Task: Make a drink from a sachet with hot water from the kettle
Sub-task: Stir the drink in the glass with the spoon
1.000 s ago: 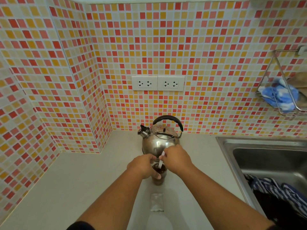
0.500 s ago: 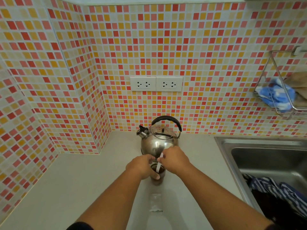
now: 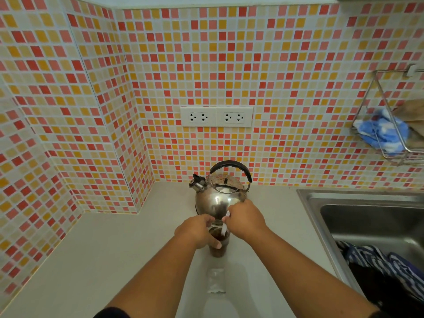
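One glass (image 3: 219,243) of dark brown drink stands upright on the pale surface (image 3: 91,260), just near of the single steel kettle (image 3: 219,193), whose spout points left and whose black handle arches over the lid. The left hand (image 3: 197,230) wraps the glass from its left side, thumb across the near wall. The right hand (image 3: 245,220) pinches one white spoon (image 3: 225,223); its long axis runs steeply down into the drink, top end leaning slightly right and far. One flattened clear sachet (image 3: 215,281) lies on the surface near of the glass, its long axis running near to far, apart from the glass. Compared with half a second ago, both hands sit in nearly the same place and the spoon handle is at much the same angle; kettle and sachet have not shifted. Two sockets (image 3: 216,116) sit side by side on the tiled wall, and the sink (image 3: 358,216) at right holds striped cloth (image 3: 385,262).
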